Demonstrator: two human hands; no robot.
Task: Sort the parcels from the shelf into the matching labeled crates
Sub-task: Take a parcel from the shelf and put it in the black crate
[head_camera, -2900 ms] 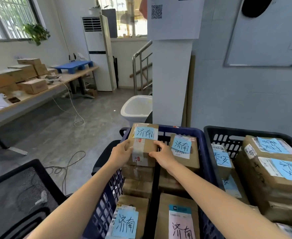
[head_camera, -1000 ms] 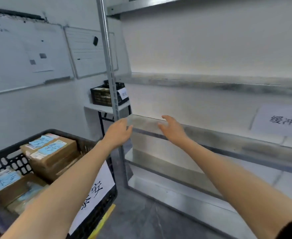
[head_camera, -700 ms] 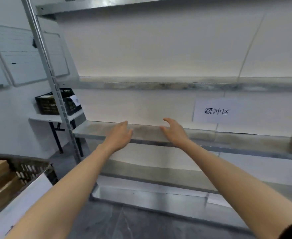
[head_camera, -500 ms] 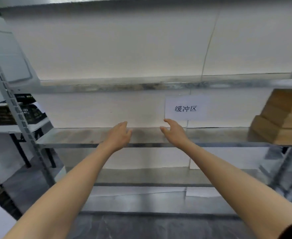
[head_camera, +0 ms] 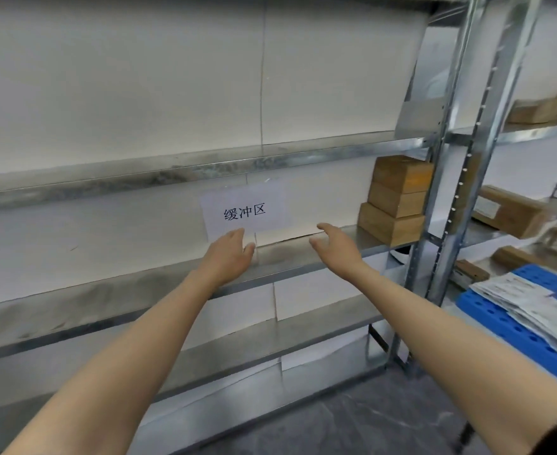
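A stack of three brown cardboard parcels stands at the right end of the metal shelf. My left hand and my right hand are stretched out side by side in front of the shelf, fingers relaxed, holding nothing. Both are well left of the stack. A white paper sign with black characters hangs on the wall just above my hands. No crates are in view.
Grey metal uprights separate this shelf from a second rack at the right, which holds more brown parcels. A blue plastic pallet with flat white mail bags lies at the lower right. The floor is grey.
The view has swung right from the crates to the shelf. My hands let go of the parcel in the blue crate and now reach forward bare. The parcel stack has come closer to centre.
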